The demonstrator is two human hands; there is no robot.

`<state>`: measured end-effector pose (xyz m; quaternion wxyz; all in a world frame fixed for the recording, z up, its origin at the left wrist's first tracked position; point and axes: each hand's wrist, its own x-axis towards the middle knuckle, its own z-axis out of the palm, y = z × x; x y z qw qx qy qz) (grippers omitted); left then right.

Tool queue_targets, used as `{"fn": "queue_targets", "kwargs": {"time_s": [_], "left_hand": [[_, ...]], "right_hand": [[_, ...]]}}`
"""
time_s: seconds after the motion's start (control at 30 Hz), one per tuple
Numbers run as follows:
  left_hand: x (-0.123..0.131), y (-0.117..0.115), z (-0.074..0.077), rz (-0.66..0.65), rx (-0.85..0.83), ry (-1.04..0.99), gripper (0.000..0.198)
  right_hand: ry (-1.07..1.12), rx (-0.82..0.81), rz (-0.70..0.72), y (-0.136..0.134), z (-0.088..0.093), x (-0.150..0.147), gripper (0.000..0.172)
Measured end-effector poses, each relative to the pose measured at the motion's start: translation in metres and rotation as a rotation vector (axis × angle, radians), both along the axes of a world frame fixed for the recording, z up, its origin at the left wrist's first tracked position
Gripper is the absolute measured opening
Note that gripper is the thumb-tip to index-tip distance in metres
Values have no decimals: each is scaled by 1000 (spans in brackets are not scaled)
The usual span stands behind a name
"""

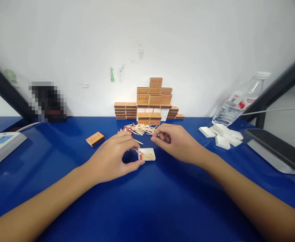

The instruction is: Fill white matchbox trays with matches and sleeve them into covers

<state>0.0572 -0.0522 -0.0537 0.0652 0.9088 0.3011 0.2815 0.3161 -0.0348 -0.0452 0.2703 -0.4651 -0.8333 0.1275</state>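
My left hand (114, 156) grips the left end of a small white matchbox tray (150, 151) between thumb and fingers. Several red-tipped matches lie inside that tray. Behind my left hand, a loose pile of matches (139, 128) spreads over the blue table (147, 201), partly hidden by the fingers. My right hand (174, 141) is closed in a pinch at the pile's right edge, above and right of the tray. What its fingertips hold, if anything, is too small to make out.
Stacked orange matchboxes (156, 90) stand against the wall. One closed matchbox (95, 138) lies at left. On the right are several white trays (223, 142), a leaning water bottle (234, 104) and a dark phone-like slab (278, 148). A power strip (5, 144) sits far left.
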Motion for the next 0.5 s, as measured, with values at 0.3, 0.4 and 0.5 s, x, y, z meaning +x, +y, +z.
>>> {"fn": "queue_targets", "kwargs": {"time_s": [0.3, 0.4, 0.5], "left_hand": [[3, -2, -5, -13, -60, 22, 21], [3, -3, -5, -18, -59, 24, 22], [1, -1, -2, 4, -51, 20, 21]], "right_hand": [[-166, 3, -224, 34, -24, 21, 9], [-173, -51, -212, 38, -25, 22, 10], [-229, -85, -193, 38, -24, 26, 16]]}}
